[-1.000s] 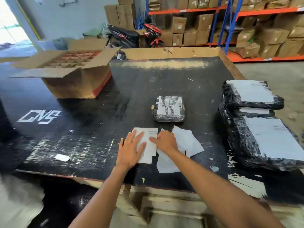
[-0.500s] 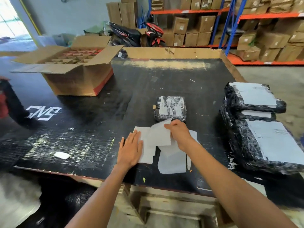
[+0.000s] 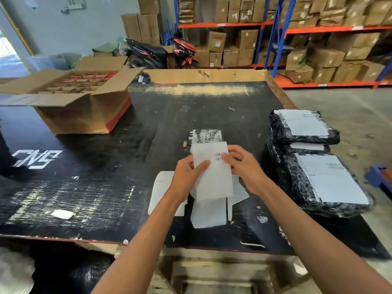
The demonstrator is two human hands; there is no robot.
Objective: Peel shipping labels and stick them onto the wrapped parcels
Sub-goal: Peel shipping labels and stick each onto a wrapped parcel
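Right now you pinch a shipping label (image 3: 212, 170) with both hands, your left hand (image 3: 186, 177) on its left edge and your right hand (image 3: 244, 166) on its right edge, barcode facing you. Just beyond your grip lies a small wrapped parcel (image 3: 204, 135); beneath it, loose label sheets (image 3: 207, 215) on the black table (image 3: 84, 187). Right of your grip sit stacked labelled parcels (image 3: 318, 166).

Label sheet (image 3: 213, 172): formerly flat on the worktop (image 3: 95, 187) among the loose sheets (image 3: 206, 215), then lifted at one edge by the right hand (image 3: 244, 169); now raised clear, printed face up, in front of the small wrapped parcel (image 3: 204, 135). Left hand (image 3: 187, 177): formerly pressed flat on the papers, now off the worktop, its grip pinching the sheet's left edge. Right hand: now pinches the sheet's right edge by the barcode.
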